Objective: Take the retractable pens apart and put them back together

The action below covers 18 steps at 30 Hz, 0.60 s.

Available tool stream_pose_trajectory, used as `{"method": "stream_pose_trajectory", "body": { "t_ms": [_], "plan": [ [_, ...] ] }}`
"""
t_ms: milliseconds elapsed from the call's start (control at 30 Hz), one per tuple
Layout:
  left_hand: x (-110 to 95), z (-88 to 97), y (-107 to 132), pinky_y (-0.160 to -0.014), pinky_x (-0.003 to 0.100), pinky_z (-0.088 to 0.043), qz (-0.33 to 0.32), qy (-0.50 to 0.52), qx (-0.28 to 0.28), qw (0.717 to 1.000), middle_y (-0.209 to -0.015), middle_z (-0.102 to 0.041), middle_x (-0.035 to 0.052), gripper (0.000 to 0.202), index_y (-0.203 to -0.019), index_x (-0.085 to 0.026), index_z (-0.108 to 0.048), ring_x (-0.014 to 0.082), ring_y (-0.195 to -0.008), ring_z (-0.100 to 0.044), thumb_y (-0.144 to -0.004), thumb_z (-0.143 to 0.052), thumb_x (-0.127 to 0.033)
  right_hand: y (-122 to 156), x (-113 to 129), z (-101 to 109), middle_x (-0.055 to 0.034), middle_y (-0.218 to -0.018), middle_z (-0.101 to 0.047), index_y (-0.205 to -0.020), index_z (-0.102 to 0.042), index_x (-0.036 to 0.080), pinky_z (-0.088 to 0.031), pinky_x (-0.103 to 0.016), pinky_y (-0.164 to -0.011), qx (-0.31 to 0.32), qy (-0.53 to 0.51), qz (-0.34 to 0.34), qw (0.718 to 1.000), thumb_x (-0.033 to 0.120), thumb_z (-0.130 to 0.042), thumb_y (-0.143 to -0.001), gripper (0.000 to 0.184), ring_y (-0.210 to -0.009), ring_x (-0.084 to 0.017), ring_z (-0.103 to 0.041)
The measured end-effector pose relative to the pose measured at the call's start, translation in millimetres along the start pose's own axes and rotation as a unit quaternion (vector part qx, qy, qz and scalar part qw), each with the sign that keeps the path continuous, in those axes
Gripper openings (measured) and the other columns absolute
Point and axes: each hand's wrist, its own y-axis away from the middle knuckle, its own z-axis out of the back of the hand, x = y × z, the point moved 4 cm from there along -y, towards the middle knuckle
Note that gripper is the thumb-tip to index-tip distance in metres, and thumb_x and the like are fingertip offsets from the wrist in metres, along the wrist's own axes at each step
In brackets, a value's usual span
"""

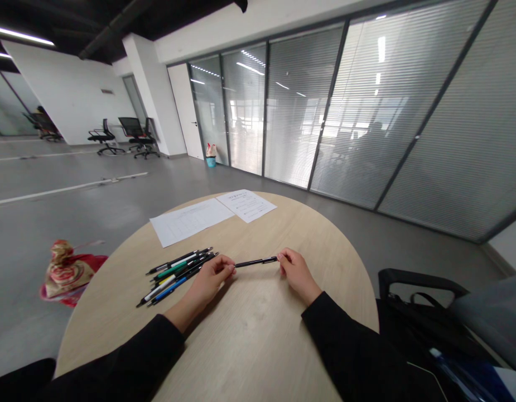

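Observation:
A slim black pen (254, 262) spans the gap between my two hands, roughly level and just over the round table (261, 329). Its left end is pinched in the fingertips of my left hand (211, 277). The fingers of my right hand (297, 271) close on its other end, which carries the clip. Left of my left hand, and partly behind it, lies a loose bunch of several pens (174, 273) with black, white, green, yellow and blue barrels. They point mostly the same way, slanting up to the right.
Two printed sheets, a left one (191, 221) and a right one (253, 207), lie at the table's far edge. A red and beige bag (63, 273) stands on the floor at left. At right is a black chair (423, 279) holding dark items. Glass partitions (299, 111) run behind.

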Motion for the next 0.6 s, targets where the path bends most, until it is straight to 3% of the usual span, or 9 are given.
{"method": "stream_pose_trajectory", "body": {
  "t_ms": [600],
  "plan": [
    [-1.5,0.1,1.9,-0.062,0.028,-0.040,-0.004,-0.006,-0.002,1.000,-0.069,-0.066,0.0020,0.036,-0.081,-0.017,-0.064,0.0161,-0.061,-0.055,-0.074,-0.075,-0.050,0.0,-0.9,-0.1,0.0040,-0.052,-0.052,-0.070,-0.053,0.022,-0.038,-0.026,-0.056,-0.001,-0.008,-0.013,1.000,0.042,-0.051,-0.091,0.028,-0.051,-0.015,-0.050]
  ]
}}
